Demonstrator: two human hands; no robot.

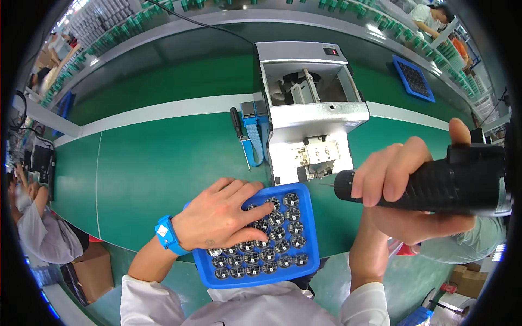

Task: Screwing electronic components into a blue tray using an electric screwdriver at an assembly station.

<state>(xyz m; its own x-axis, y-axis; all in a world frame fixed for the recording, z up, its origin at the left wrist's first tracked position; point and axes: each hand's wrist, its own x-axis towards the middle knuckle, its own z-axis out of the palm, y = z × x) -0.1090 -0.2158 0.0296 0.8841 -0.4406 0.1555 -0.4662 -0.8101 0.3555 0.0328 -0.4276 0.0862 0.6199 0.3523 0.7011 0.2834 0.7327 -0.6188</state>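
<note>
My right hand [399, 190] is wrapped around a black electric screwdriver [435, 179], held level above the bench with its thin bit pointing left toward the grey machine. My left hand [220, 214] lies over a blue tray [312, 239], its fingers apart and their tips on the round parts inside. Several of these small dark round parts [277, 233] with metallic details sit in rows in the tray; some are hidden under the hand. A blue wristband [171, 235] is around my left wrist.
Beyond the tray stands a grey metal machine [315, 114] with an open top. Left of it lie a black-handled screwdriver [236, 122] and a blue strap [253, 138] on the green bench [157, 157]. A second filled blue tray [413, 79] is at the far right. Other people work nearby.
</note>
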